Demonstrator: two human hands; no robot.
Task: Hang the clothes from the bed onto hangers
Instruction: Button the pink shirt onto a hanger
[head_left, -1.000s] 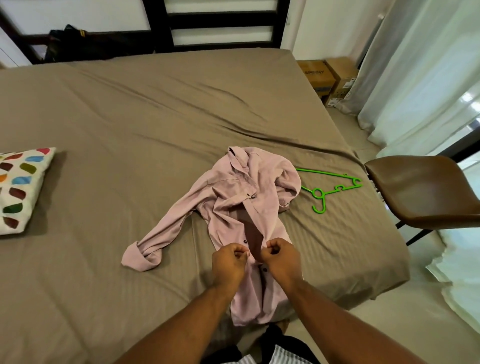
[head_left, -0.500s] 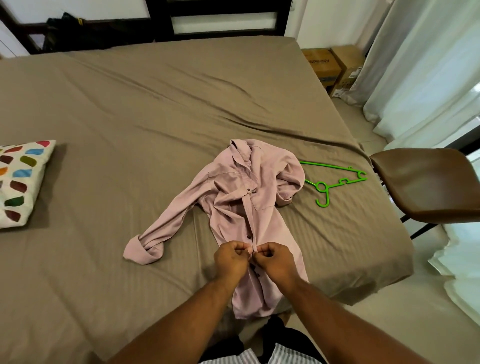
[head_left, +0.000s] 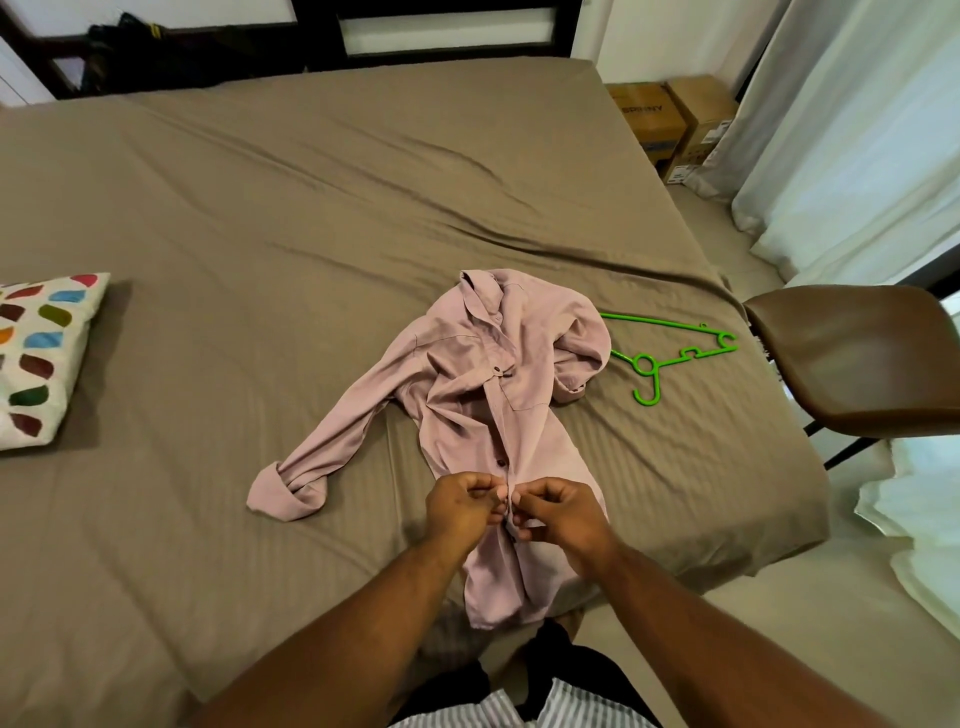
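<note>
1. Left hand and right hand meet over the front of a dusty-pink button-up shirt, each with fingers curled, pinching one edge of the button strip between thumb and fingertips; the fingertips hide whatever lies between them
2. Both forearms reach in from the bottom of the view, the hands almost touching each other at the shirt's lower half
3. Spread front-up on the near right part of the bed, the shirt has its collar pointing away from the person and its hem hanging over the mattress edge
4. One sleeve stretches out to the left and ends in a rolled cuff, while the other lies bunched at the shirt's right shoulder; dark buttons show along the strip above the hands
5. Just right of that bunched sleeve, a bright green plastic hanger lies flat on the taupe sheet, hook toward the person, its arms running up to the fabric's edge
6. A white pillow with coloured spots rests at the left edge of the bed, well apart from the shirt
7. Beside the bed's right corner stands a brown chair, with cardboard boxes and pale curtains beyond it
</note>
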